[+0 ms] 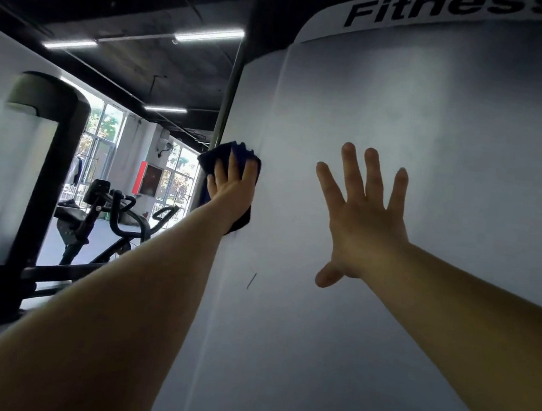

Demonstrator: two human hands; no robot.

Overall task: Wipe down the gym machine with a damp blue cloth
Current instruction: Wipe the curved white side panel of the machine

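A tall white panel of the gym machine fills the right half of the view, with the black word "Fitness" near its top. My left hand presses a dark blue cloth flat against the panel's left edge, at about head height. The cloth shows above and below the palm. My right hand is spread wide, fingers apart, flat on or just off the panel's middle, and holds nothing. A short dark scratch mark sits on the panel below my left hand.
A metal pole runs up behind the panel's left edge. Another white and black machine stands at the left. An exercise bike is behind it, near the windows.
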